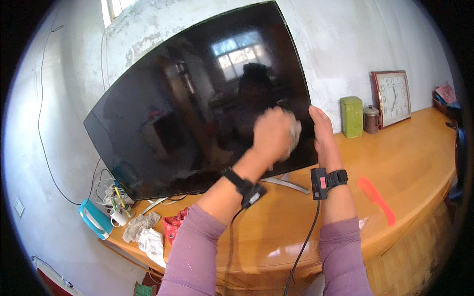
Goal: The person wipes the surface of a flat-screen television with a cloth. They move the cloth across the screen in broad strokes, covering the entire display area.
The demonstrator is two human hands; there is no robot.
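Observation:
A large flat-screen television [177, 122] stands tilted in view on a wooden cabinet top [281, 236], its dark screen reflecting a window. My left hand [276, 133], blurred, is bunched against the lower right part of the screen, with a pale cloth [295, 135] partly showing at its far side. My right hand [324, 131] grips the television's right edge, thumb at the front rim; its other fingers are hidden behind. Both wrists wear black straps with small cabled devices. A metal stand leg [287, 184] shows under the screen.
A red comb [377, 201] lies right of my right forearm. Behind it are a green tin [351, 117], a brown lidded mug [371, 119] and a framed clock [393, 98]. At left are crumpled cloths [142, 225], a red cloth [174, 224], a white mug [118, 217] and a blue kettle [94, 218].

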